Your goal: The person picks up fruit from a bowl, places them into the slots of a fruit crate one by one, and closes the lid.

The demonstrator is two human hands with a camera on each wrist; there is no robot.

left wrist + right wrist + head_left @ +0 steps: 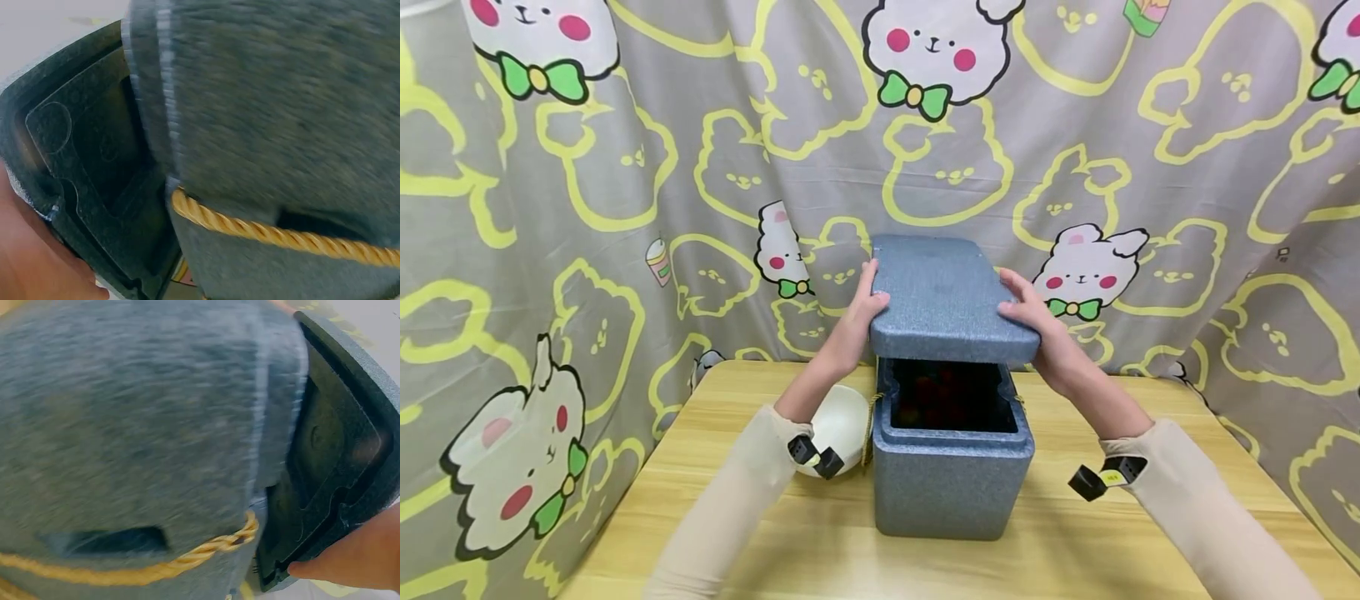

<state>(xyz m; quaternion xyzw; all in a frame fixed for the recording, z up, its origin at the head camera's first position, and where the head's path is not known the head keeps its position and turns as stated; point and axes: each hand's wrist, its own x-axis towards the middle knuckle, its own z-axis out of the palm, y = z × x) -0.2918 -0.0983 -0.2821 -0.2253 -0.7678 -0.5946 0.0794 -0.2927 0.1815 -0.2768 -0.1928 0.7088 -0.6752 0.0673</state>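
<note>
Both hands hold a grey foam lid (943, 296) by its two sides, tilted above a grey foam box (953, 492). My left hand (850, 329) grips the lid's left edge, thumb on top. On the opposite edge my right hand (1048, 342) grips it the same way. The lid's recessed underside (100, 137) shows in the left wrist view. Between lid and box the dark opening is visible, with dim reddish round things (943, 392) inside. A twisted yellow rope (150, 572) runs along the box's side in the right wrist view.
A white bowl (842, 425) stands on the wooden table (820, 542), close to the box's left side and partly behind my left forearm. A patterned grey curtain (700, 167) hangs behind the table and along both sides.
</note>
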